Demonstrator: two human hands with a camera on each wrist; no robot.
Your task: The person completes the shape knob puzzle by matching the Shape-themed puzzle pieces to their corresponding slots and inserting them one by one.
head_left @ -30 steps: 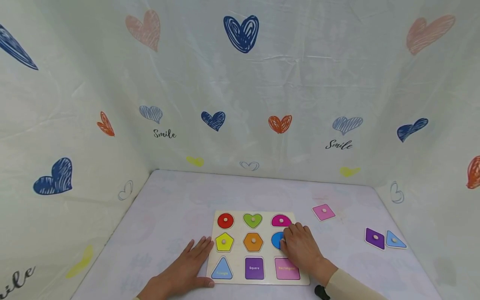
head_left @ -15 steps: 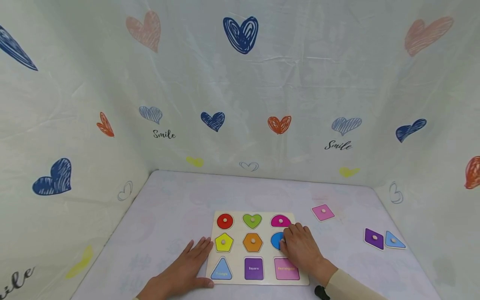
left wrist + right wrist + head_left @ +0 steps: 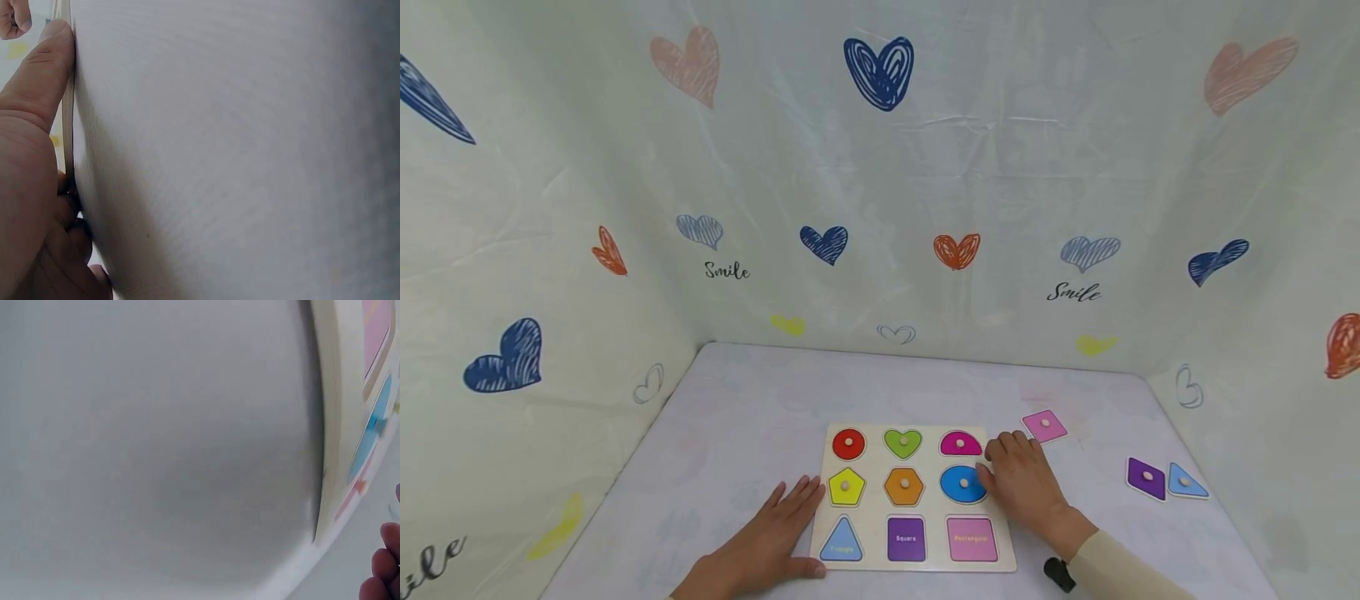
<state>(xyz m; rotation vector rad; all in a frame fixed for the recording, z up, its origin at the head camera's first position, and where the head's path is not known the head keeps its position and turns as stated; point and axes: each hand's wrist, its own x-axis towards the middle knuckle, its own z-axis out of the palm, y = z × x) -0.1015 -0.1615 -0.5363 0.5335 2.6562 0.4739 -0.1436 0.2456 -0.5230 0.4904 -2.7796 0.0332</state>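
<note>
The puzzle board [image 3: 865, 500] lies flat on the table [image 3: 737, 417], between the person's two hands. The left hand [image 3: 760, 542] rests flat beside the board's left edge, fingers straight and relaxed, holding nothing; in the left wrist view its thumb [image 3: 44, 69] presses against the board's rim. The right hand [image 3: 1022, 487] lies at the board's right edge, fingers loosely bent and grasping nothing, just beside the blue oval [image 3: 961, 485]. A pink piece [image 3: 1045, 426] sits just beyond its fingertips. A purple piece [image 3: 1147, 477] and a blue triangle [image 3: 1186, 482] lie touching, well off to that hand's right.
</note>
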